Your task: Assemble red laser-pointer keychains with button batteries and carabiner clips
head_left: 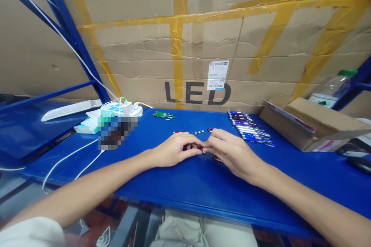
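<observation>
My left hand is closed, with its fingertips around a small red tube that is mostly covered by the fingers. My right hand meets it in a pinch; what lies between these fingertips is too small to tell. A little silver round piece shows just below the touching fingertips. Beyond the hands, several silver button-like discs lie on the blue table. Red carabiner clips show near my right hand, one clip behind it and another clip under it. A red tube end peeks out behind my left hand.
Slim tubes with carabiners, purple, silver and blue, lie in a row at right. Green ones lie at the back. An open cardboard box stands far right. A power strip and white cables occupy the left.
</observation>
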